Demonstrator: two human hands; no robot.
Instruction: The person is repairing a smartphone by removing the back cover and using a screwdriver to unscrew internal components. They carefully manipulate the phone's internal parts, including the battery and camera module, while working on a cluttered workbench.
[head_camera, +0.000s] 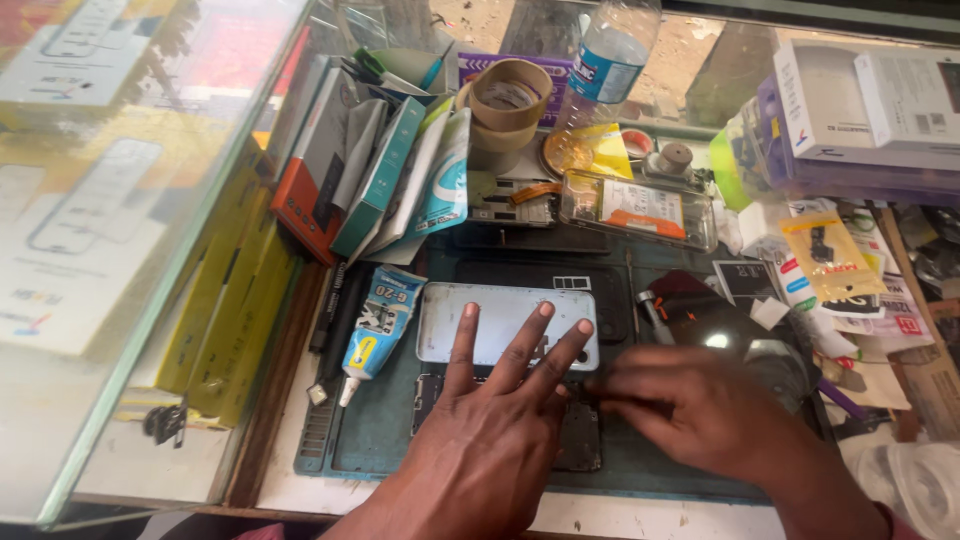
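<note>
From the head view, the left hand (490, 425) lies flat with fingers spread on a pale blue phone back panel (500, 322), its grip open and holding nothing, only pressing down; this looks meant to pin the panel steady on the dark green work mat (375, 435) that covers the worktop; the panel sits near the middle of the mat, and under its lower edge, at about 6 o'clock, a dark phone body (580, 440) shows past the palm; the right hand (690, 405) is blurred, its fingertips drawn together at the panel's 4 o'clock corner, and I cannot tell whether that grip is pinching anything there; just beside the panel at 9 o'clock lies a blue and yellow glue tube (375, 325), nozzle pointing down toward the mat's near edge, probably kept within reach; at 12 o'clock, well apart, stand stacked rolls of brown tape (505, 100) and a clear plastic bottle (608, 55); at 1 o'clock rests a clear case holding a part (640, 208); at 10 o'clock small boxes (365, 165) lean against a glass display case (130, 250).
</note>
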